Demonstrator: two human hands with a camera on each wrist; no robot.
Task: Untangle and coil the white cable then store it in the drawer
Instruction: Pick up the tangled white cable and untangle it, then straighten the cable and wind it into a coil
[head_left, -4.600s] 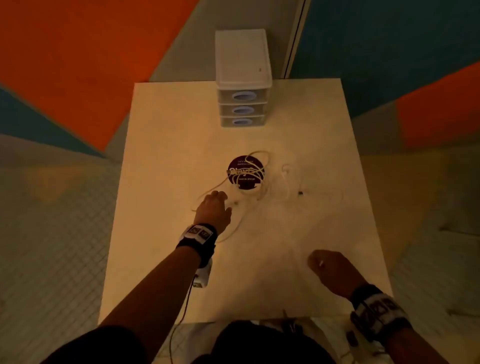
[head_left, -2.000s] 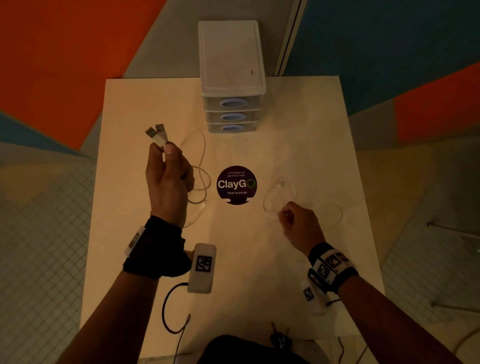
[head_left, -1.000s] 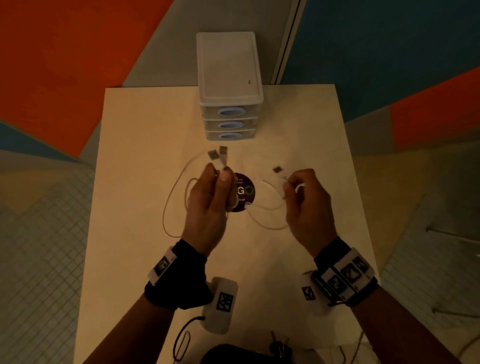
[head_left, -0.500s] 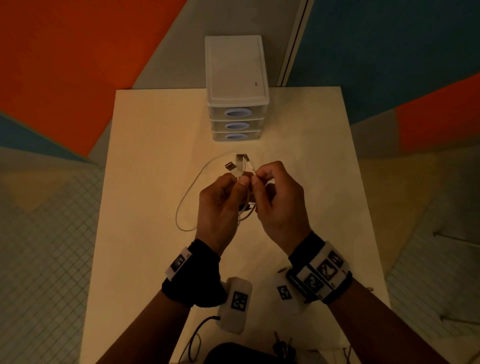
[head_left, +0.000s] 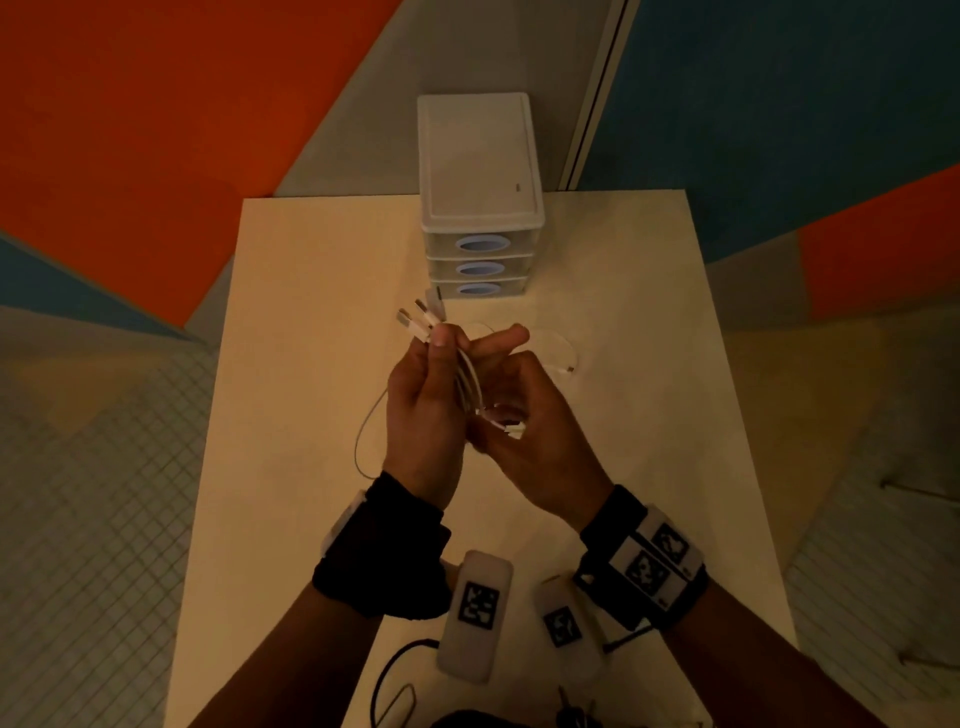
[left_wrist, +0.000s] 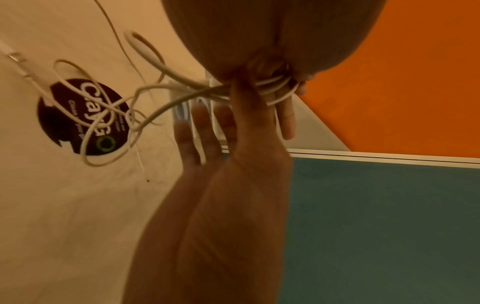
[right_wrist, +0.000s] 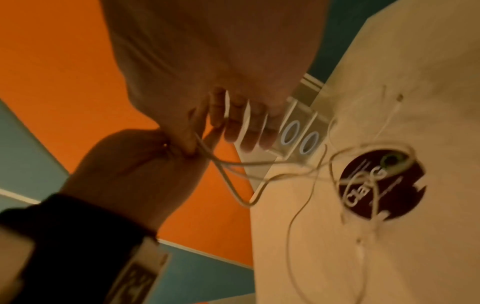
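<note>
The white cable (head_left: 470, 384) runs in several thin strands between my two hands, raised above the table (head_left: 623, 467). My left hand (head_left: 436, 343) pinches the strands under its thumb, and three plug ends (head_left: 423, 314) stick out above it. My right hand (head_left: 506, 410) sits against the left, index finger stretched out and thumb pinching strands with a short white end (head_left: 514, 428). Loose loops of cable (left_wrist: 166, 98) hang down and trail over the table (right_wrist: 259, 164). The white three-drawer unit (head_left: 478, 156) stands at the far edge with all its drawers shut.
A dark round sticker (left_wrist: 83, 117) lies on the table under the hanging loops. One slack loop (head_left: 363, 441) reaches toward the table's left edge, another (head_left: 561, 348) lies to the right. A black lead (head_left: 384, 675) hangs at the near edge by my wrists.
My hands came together above the sticker. The plug that my right hand held now sits with the other two in my left. My right hand has slid down the strands.
</note>
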